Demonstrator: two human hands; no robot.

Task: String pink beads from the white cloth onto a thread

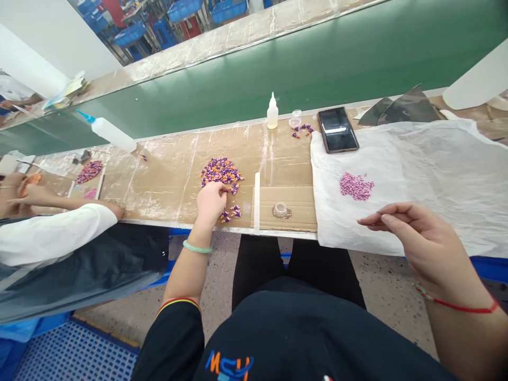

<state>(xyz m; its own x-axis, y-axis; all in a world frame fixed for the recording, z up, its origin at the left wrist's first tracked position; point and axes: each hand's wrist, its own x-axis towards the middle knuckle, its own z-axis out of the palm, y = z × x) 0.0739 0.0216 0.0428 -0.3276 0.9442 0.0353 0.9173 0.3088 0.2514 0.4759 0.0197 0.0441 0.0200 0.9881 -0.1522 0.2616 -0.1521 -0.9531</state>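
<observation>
The left hand (211, 203) reaches forward and low, curled downward from a bent wrist. The right hand (416, 233), well apart on the right, is raised and turned left in a loose pinch, its forearm angling in from the near corner.

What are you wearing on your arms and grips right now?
The left grip and right grip are ungloved. A pale green bangle circles the left wrist, a thin red string bracelet the right. The left sleeve is black, with a red-and-yellow band at its cuff.
</observation>
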